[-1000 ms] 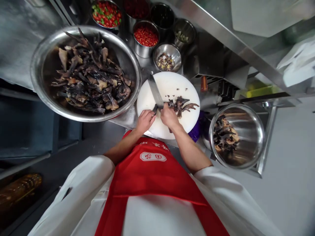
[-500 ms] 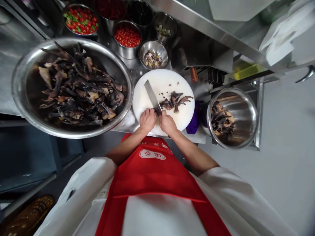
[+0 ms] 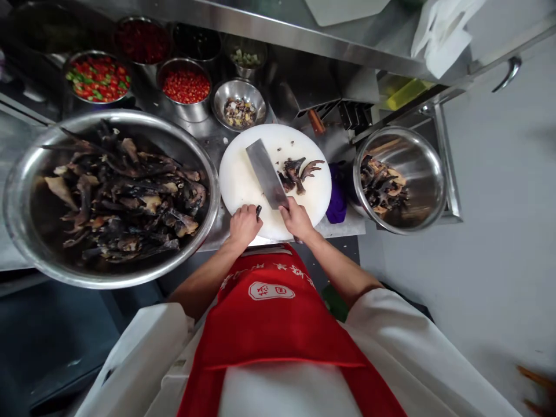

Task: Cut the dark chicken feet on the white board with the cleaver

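Large steel bowl of dark chicken feet at left of frame; round white board at center. Cleaver angled over board, right hand closed round its handle. Left hand at board's lower left, fingers curled around small dark piece.

Board between two bowls, chopped pieces on it, tubs behind
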A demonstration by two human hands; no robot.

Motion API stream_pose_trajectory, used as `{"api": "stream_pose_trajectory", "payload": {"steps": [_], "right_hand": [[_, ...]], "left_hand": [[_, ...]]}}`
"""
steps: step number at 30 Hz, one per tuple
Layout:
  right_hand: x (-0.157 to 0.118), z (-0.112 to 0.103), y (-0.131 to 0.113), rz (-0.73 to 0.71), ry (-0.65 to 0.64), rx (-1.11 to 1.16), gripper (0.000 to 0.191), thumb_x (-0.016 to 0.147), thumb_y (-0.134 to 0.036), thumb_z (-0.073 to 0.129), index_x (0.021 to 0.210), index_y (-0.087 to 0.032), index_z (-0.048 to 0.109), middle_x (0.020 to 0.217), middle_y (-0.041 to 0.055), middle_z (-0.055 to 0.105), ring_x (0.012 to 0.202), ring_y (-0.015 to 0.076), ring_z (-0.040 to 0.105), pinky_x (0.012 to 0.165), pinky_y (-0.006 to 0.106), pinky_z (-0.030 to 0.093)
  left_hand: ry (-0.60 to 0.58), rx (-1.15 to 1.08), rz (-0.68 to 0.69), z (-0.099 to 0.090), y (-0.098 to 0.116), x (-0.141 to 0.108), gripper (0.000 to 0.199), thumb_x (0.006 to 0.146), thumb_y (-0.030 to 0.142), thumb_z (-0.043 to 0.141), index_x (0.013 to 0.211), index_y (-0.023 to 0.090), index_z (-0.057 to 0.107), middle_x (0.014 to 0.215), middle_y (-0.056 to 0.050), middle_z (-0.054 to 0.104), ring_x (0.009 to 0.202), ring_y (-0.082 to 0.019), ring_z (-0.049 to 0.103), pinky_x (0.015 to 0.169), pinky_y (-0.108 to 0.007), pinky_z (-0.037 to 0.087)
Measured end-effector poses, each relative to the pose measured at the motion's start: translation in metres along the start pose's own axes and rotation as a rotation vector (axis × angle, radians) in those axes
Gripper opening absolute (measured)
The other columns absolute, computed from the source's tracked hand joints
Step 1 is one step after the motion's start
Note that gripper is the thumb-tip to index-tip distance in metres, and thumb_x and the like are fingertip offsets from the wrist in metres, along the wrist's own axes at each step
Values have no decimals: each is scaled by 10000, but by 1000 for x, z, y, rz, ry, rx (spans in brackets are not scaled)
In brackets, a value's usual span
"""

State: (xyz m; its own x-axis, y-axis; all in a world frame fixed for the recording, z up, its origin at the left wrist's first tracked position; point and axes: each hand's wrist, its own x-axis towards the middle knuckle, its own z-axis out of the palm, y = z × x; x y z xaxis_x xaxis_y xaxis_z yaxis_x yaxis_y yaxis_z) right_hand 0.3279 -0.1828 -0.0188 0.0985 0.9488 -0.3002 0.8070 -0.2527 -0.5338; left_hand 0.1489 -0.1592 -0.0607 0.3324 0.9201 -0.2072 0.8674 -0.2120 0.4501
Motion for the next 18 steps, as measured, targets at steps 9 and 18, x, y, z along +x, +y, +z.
{"api": "stream_pose_trajectory", "payload": {"steps": [9,18], "right_hand": [[-49,-46,125,374,180,1046,309,777,-386,598,906,-262,347,538,-129,417,364,80,394,366,207,369],[-13,-66,199,249,-355,1060,268,723,-379,622,841,-247,420,490,-113,468,332,94,404,321,223,350]], "left_hand": [[216,-315,-299,-12,28,112,346,927,393,389,1124,180,579,1057,-99,683,1008,-221,629,873,-321,464],[-65,-86,-324,5,111,110,762,648,613,709,1289,281,463,1098,-103,654,977,-275,636,798,-375,489]]}}
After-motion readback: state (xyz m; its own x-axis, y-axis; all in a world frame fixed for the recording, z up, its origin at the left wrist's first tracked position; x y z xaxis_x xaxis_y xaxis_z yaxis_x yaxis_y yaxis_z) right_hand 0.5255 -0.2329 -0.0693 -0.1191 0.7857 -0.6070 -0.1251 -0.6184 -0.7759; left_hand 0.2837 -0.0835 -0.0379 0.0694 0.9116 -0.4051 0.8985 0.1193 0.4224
